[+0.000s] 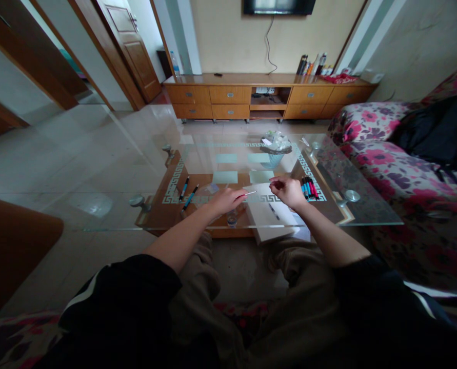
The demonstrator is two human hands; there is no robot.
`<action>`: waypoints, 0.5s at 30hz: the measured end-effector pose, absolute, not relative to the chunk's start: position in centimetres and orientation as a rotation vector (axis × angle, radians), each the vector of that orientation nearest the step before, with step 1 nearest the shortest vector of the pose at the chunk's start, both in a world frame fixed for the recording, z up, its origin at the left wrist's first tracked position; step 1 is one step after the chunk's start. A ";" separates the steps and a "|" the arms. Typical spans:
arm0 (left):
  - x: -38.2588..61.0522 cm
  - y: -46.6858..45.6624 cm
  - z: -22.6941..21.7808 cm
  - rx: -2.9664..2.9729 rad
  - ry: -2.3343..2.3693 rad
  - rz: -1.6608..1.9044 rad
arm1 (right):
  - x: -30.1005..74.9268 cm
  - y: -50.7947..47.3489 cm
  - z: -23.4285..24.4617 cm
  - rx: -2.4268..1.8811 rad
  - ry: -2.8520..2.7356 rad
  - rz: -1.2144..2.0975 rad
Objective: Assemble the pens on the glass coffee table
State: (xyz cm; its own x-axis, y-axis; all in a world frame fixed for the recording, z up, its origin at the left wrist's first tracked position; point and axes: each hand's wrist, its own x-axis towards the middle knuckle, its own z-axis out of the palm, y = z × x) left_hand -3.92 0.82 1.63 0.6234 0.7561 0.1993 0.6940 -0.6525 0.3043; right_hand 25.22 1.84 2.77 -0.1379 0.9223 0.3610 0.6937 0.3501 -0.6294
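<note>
A clear glass table with a Greek-key border [241, 165] spans the middle of the frame, a person in dark sleeves seated at its near edge. A white sofa covered in pink and purple flowers [378, 120] fills the right side, and a long orange-brown wooden cabinet with drawers [230, 95] runs along the wall at upper centre, below a black flat-screen television [279, 6]. A light-blue lattice wastebasket lined with a dark bag [273, 160] shows right of centre, beyond the hands. A white rectangular box [270, 225] sits at lower centre-right; whether on or under the glass cannot be told. Assorted bottles [311, 65] stand on the cabinet at upper right, their labels too small to read. At the centre, the left hand [229, 201] pinches a slim white stick [251, 192], its free end pointing right toward the right hand [287, 190], whose fingers are curled close to the thumb; whether they grip anything cannot be told. Black-and-blue pens [190, 198] lie left of the left hand, and a row of blue, red and black pens [310, 188] lies just beside the right.
</note>
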 end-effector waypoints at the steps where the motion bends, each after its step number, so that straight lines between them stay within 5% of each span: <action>1: -3.9 0.8 1.6 2.646 1.199 0.461 | 25.4 1.9 2.7 -1.415 -1.945 0.407; 15: -3.8 0.7 1.8 2.647 1.210 0.432 | 26.2 1.3 1.9 -1.669 -2.441 0.076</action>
